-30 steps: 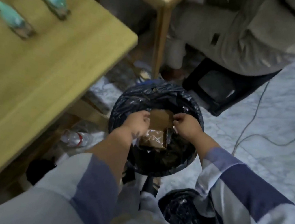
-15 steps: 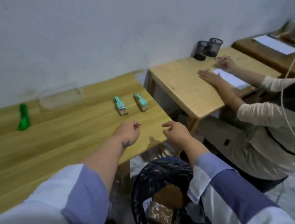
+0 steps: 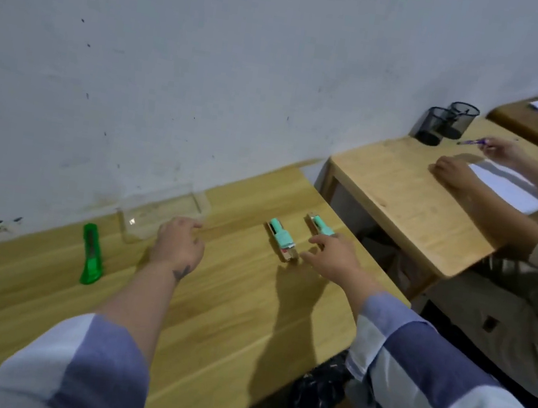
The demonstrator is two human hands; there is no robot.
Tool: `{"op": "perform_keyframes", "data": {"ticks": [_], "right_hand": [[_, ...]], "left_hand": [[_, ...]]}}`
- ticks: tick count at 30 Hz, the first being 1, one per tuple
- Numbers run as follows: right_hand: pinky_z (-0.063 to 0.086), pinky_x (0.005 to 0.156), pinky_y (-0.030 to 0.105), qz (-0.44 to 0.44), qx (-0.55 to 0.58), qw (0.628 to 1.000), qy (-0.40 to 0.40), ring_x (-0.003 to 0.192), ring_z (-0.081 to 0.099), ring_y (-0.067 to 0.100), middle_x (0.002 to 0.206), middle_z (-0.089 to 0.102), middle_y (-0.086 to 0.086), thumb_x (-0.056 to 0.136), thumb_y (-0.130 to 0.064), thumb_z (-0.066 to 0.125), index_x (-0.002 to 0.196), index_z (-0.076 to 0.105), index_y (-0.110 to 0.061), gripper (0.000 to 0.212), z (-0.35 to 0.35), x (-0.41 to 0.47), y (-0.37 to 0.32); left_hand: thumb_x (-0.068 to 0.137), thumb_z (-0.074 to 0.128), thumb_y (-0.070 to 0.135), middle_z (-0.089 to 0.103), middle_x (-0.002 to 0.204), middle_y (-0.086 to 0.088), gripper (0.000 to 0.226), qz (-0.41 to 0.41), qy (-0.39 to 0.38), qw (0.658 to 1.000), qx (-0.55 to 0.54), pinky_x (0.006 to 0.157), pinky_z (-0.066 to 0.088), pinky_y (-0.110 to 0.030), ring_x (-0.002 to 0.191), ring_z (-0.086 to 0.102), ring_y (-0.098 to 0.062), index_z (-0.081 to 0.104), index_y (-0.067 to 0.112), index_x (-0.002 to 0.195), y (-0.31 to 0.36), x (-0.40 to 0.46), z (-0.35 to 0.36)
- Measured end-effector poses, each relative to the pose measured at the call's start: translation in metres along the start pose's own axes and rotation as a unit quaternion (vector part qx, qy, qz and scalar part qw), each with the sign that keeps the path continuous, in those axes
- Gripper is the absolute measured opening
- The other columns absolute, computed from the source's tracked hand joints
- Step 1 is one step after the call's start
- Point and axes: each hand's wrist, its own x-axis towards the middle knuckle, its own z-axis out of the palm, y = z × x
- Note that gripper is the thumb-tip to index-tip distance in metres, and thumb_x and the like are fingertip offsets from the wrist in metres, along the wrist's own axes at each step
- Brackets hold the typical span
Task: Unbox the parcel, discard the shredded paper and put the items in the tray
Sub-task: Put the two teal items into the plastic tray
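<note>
Two teal items [image 3: 280, 238] [image 3: 321, 226] lie side by side near the table's [image 3: 211, 306] right edge, with the clear tray [image 3: 163, 220] at their nine o'clock against the wall. The right hand [image 3: 334, 259] hovers over the items, fingers spread, empty. The left hand [image 3: 179, 243] hangs loosely curled and empty at the tray's near rim. A green cutter [image 3: 91, 255] lies at its eight o'clock. Bare wood runs toward the near edge.

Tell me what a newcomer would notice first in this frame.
Both bare hands reach over the long wooden table: the left hand near the clear plastic tray by the wall, the right hand beside two mint-green packaged items. A translucent green utility knife lies further left.
</note>
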Motion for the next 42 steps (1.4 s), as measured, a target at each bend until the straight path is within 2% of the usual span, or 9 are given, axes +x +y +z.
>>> {"op": "perform_keyframes", "data": {"ticks": [8, 13, 16, 19, 26, 29, 34, 38, 42], "right_hand": [[0.034, 0.109, 0.043, 0.023, -0.004, 0.999, 0.048, 0.133, 0.034, 0.030, 0.149, 0.031, 0.008, 0.093, -0.029, 0.050, 0.130, 0.053, -0.028, 0.037, 0.018, 0.047, 0.009], [0.034, 0.107, 0.043, 0.019, -0.057, 0.997, 0.050, 0.130, 0.035, 0.031, 0.149, 0.029, 0.008, 0.096, -0.041, 0.040, 0.130, 0.054, -0.027, 0.039, 0.028, 0.061, 0.000], [0.034, 0.106, 0.044, 0.001, -0.080, 0.996, 0.038, 0.127, 0.038, 0.030, 0.146, 0.033, 0.007, 0.090, -0.064, 0.032, 0.130, 0.054, -0.029, 0.058, 0.029, 0.063, -0.012], [0.036, 0.103, 0.047, -0.035, -0.119, 0.992, -0.001, 0.127, 0.037, 0.031, 0.144, 0.030, 0.008, 0.077, -0.078, 0.039, 0.133, 0.049, -0.028, 0.076, 0.035, 0.061, -0.027], [0.042, 0.102, 0.040, -0.041, -0.095, 0.994, 0.025, 0.122, 0.040, 0.029, 0.140, 0.033, 0.010, 0.084, -0.045, 0.061, 0.134, 0.047, -0.019, 0.058, 0.053, 0.065, -0.053], [0.037, 0.107, 0.038, -0.124, -0.049, 0.991, 0.015, 0.126, 0.041, 0.030, 0.143, 0.037, 0.011, 0.082, -0.042, 0.066, 0.132, 0.053, -0.017, 0.057, 0.046, 0.071, -0.078], [0.034, 0.107, 0.032, -0.300, -0.109, 0.946, -0.064, 0.129, 0.045, 0.029, 0.145, 0.040, 0.012, 0.082, -0.040, 0.068, 0.132, 0.053, -0.017, 0.058, 0.024, 0.083, -0.155], [0.045, 0.097, 0.037, -0.372, -0.246, 0.886, -0.125, 0.115, 0.053, 0.032, 0.135, 0.047, 0.013, 0.083, -0.041, 0.064, 0.131, 0.053, -0.019, 0.054, 0.028, 0.091, -0.221], [0.048, 0.089, 0.036, -0.397, -0.335, 0.837, -0.172, 0.106, 0.056, 0.031, 0.128, 0.050, 0.011, 0.081, -0.040, 0.064, 0.129, 0.054, -0.019, 0.053, 0.052, 0.097, -0.263]], "left_hand": [[0.098, 0.042, 0.035, 0.009, 0.161, 0.004, 0.059, -0.028, -0.017, 0.995, 0.092, 0.117, 0.007, -0.053, 0.148, 0.001, -0.020, 0.019, 0.026, 0.151, -0.032, 0.031, 0.016], [0.098, 0.038, 0.036, 0.001, 0.161, 0.006, 0.063, -0.030, -0.045, 0.990, 0.132, 0.117, 0.001, -0.053, 0.148, -0.004, -0.019, 0.007, 0.027, 0.153, -0.037, 0.032, 0.025], [0.096, 0.042, 0.036, 0.000, 0.161, 0.007, 0.069, -0.043, -0.040, 0.988, 0.142, 0.116, 0.001, -0.054, 0.148, -0.006, -0.020, 0.004, 0.026, 0.153, -0.032, 0.034, 0.027], [0.095, 0.045, 0.037, -0.003, 0.161, 0.007, 0.074, -0.061, -0.043, 0.987, 0.141, 0.116, -0.002, -0.054, 0.148, -0.009, -0.020, -0.001, 0.027, 0.153, -0.028, 0.035, 0.029], [0.096, 0.043, 0.034, 0.002, 0.161, 0.007, 0.069, -0.058, -0.033, 0.992, 0.104, 0.116, -0.007, -0.054, 0.148, -0.008, -0.019, 0.004, 0.029, 0.152, -0.028, 0.032, 0.027], [0.096, 0.046, 0.035, 0.009, 0.160, 0.007, 0.065, -0.041, 0.009, 0.996, 0.075, 0.118, -0.003, -0.052, 0.148, -0.002, -0.018, 0.012, 0.027, 0.152, -0.034, 0.033, 0.020], [0.086, 0.064, 0.040, -0.002, 0.161, -0.001, 0.094, -0.100, 0.092, 0.989, 0.053, 0.119, 0.005, -0.049, 0.148, -0.003, -0.026, 0.002, 0.018, 0.152, -0.063, 0.042, 0.001], [0.080, 0.069, 0.044, 0.000, 0.161, -0.006, 0.106, -0.165, 0.067, 0.982, -0.066, 0.120, 0.012, -0.043, 0.147, 0.002, -0.027, -0.002, 0.014, 0.152, -0.084, 0.053, -0.009], [0.079, 0.072, 0.042, 0.013, 0.160, -0.004, 0.102, -0.155, 0.050, 0.976, -0.142, 0.118, 0.022, -0.040, 0.146, 0.016, -0.024, 0.006, 0.015, 0.153, -0.094, 0.058, -0.009]]}}
